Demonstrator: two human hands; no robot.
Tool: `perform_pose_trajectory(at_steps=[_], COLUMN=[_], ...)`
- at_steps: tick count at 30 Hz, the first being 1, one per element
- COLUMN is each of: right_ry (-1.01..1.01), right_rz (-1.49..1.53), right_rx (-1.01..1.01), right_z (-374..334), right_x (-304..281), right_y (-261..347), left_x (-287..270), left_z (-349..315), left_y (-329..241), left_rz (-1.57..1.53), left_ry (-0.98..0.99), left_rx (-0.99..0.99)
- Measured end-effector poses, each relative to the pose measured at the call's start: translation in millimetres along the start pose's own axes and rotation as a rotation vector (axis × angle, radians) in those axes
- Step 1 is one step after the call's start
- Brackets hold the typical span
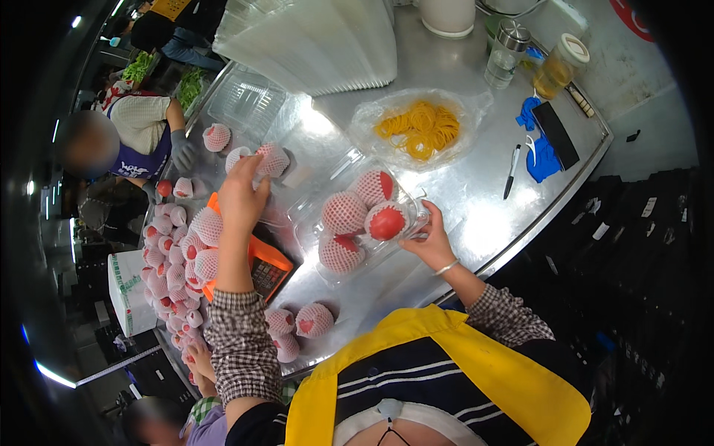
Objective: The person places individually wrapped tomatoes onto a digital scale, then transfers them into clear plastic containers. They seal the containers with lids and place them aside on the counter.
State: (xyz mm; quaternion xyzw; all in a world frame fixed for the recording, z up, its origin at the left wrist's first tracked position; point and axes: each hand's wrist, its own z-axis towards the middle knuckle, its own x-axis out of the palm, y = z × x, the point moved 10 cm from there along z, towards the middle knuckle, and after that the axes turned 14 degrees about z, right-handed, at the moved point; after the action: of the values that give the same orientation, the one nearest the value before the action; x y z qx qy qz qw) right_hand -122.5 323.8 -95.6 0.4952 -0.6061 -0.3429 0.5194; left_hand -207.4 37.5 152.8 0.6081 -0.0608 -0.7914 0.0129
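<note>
A clear plastic clamshell box (297,223) lies before me on the metal table. Inside it sit several round red fruits in pink foam nets (343,213); whether they are apples or tomatoes I cannot tell. My right hand (431,239) pinches the box's right edge between thumb and fingers. My left hand (244,195) reaches past the box's left side, fingers stretched out and apart. It is at two netted fruits, one (273,160) just right of the fingertips and another (236,157) partly hidden behind them; whether it touches either is unclear.
An orange scale (271,256) and a heap of netted fruit (167,275) stand left. Stacked clear boxes (312,48), a bag of yellow rubber bands (420,130), jars (561,65) and a pen (512,171) lie farther off. A gloved co-worker (141,123) is at the left edge.
</note>
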Motion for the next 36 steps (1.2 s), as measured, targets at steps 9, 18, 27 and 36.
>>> perform_pose_trajectory(at_steps=[9, 18, 27, 36], right_ry=[0.506, 0.406, 0.176, 0.158], right_rz=[-0.9, -0.263, 0.882, 0.456], right_rx=[-0.494, -0.282, 0.299, 0.258], right_z=[6.8, 22.6, 43.4, 88.4], right_x=[88.3, 39.1, -1.9, 19.4], right_y=[92.8, 97.6, 53.7, 72.8], left_x=[57.8, 120.1, 77.5, 48.7], left_z=[-8.6, -29.4, -26.8, -119.6], left_y=[-90.2, -167.9, -160.5, -151.4], left_rz=[0.01, -0.147, -0.264, -0.375], left_ry=[-0.098, 0.322, 0.03, 0.045], left_rx=[0.192, 0.336, 0.289, 0.39])
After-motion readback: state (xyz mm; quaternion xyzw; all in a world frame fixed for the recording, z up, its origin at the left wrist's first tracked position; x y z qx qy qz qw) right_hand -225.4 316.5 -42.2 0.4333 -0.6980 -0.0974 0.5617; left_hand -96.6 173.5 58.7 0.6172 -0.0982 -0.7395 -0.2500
